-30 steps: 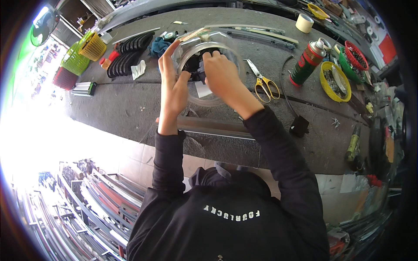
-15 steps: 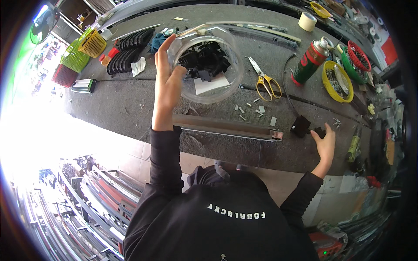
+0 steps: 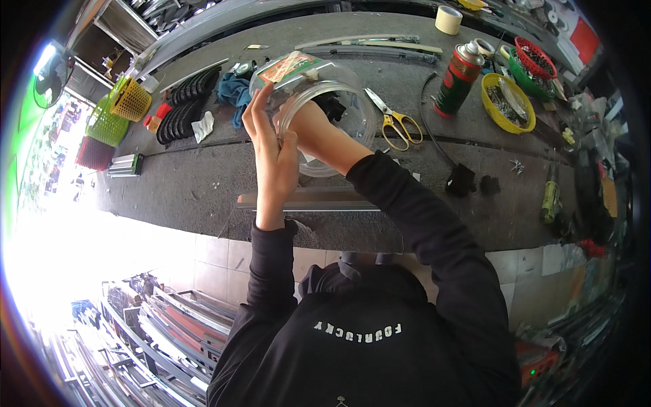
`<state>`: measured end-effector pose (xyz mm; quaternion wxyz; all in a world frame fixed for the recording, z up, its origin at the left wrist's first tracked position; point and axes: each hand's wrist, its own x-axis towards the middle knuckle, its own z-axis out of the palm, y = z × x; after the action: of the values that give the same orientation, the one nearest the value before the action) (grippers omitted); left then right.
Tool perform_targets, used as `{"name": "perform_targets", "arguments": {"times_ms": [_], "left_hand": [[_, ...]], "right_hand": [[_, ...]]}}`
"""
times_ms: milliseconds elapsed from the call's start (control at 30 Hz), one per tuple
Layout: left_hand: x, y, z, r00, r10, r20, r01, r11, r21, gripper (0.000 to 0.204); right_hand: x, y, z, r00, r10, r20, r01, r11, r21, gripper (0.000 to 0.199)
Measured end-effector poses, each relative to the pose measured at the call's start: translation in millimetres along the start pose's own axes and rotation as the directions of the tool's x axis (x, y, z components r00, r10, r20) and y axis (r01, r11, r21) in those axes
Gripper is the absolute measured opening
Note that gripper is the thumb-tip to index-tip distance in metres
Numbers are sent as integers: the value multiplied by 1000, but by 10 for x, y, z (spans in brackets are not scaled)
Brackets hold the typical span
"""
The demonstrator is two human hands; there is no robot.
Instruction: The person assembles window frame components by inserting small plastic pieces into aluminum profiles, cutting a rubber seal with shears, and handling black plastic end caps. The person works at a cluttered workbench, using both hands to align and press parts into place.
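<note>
A clear plastic jar [image 3: 342, 73] with a green and red label is tilted with its mouth toward me above the workbench. My left hand [image 3: 274, 159] grips its left side, fingers along the outside and thumb by the rim. Through the mouth reaches my right hand [image 3: 315, 132], its fingers hidden inside the jar. Small black pieces [image 3: 331, 107] lie in there, partly covered by that hand. To the right on the bench rest a black block-shaped piece [image 3: 461, 180] and a smaller black piece [image 3: 489, 184].
Yellow-handled scissors [image 3: 401, 129] lie right of the jar, near a spray can [image 3: 460, 80]. Beyond stand a yellow basket of small metal parts [image 3: 505, 122] and a tape roll [image 3: 448, 20]. A long metal profile [image 3: 325, 201] runs along the near bench edge. Black curved strips [image 3: 183, 122] lie left.
My right hand has left the small black piece on the right of the bench and gone into the jar. The jar has tilted toward me in my left hand.
</note>
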<state>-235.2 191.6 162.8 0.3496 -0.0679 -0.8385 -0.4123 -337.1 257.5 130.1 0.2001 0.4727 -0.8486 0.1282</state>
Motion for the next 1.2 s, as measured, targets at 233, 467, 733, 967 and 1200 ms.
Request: {"name": "perform_targets", "arguments": {"times_ms": [233, 467, 733, 967, 1200], "left_hand": [[88, -71, -123, 999, -45, 3, 45, 999, -30, 60], [127, -47, -81, 999, -34, 8, 34, 999, -2, 57], [147, -156, -151, 996, -82, 17, 83, 994, -68, 53], [160, -198, -171, 992, -124, 5, 124, 986, -110, 57], [211, -258, -217, 991, -136, 9, 136, 981, -140, 58]], "right_hand": [[-441, 69, -452, 845, 339, -413, -155, 895, 418, 8], [-1152, -63, -980, 663, 715, -223, -327, 544, 773, 8], [-2445, 1048, -1216, 270, 957, -103, -495, 230, 838, 16], [-3345, 1890, -1075, 39, 981, 190, -811, -80, 580, 22], [-3245, 1979, -1222, 134, 889, 439, -974, 35, 226, 20]]}}
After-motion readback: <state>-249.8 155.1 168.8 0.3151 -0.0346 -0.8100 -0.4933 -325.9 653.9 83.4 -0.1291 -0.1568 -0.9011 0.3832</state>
